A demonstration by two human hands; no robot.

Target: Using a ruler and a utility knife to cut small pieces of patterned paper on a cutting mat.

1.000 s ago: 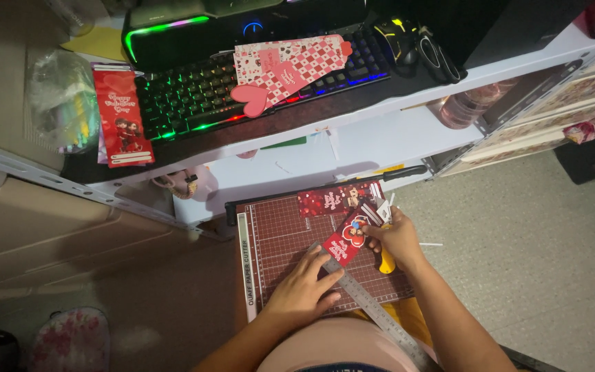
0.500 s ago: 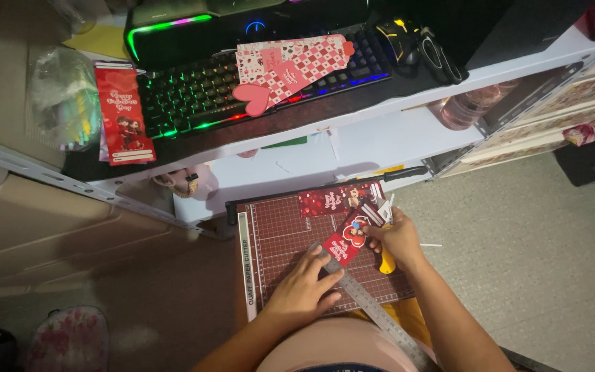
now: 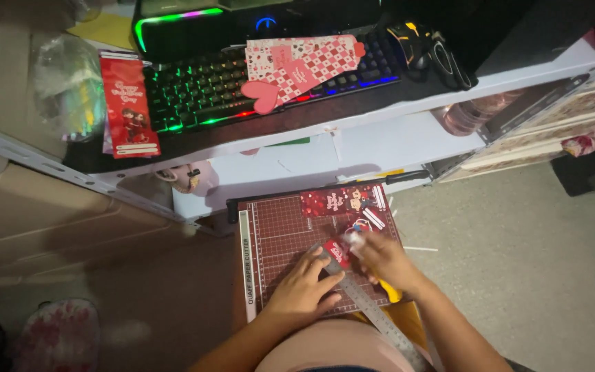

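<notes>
A dark red gridded cutting mat [image 3: 277,234] lies on the floor in front of me. My left hand [image 3: 304,289] presses flat on a metal ruler [image 3: 373,320] that runs diagonally across the mat. My right hand [image 3: 380,258] grips a yellow-handled craft knife [image 3: 392,293] beside the ruler, over a small red printed card [image 3: 335,249]. Another red printed strip [image 3: 342,201] lies at the mat's far edge.
Above the mat, a white desk edge [image 3: 394,114] carries a lit keyboard [image 3: 201,89], a red printed card [image 3: 129,107], pink checked paper with a heart [image 3: 297,62] and a dark headset [image 3: 428,52]. A beige box [image 3: 49,220] sits left; grey floor [image 3: 531,262] lies right.
My right hand has shifted slightly down and left along the ruler with the knife. My left hand stays pressed on the ruler.
</notes>
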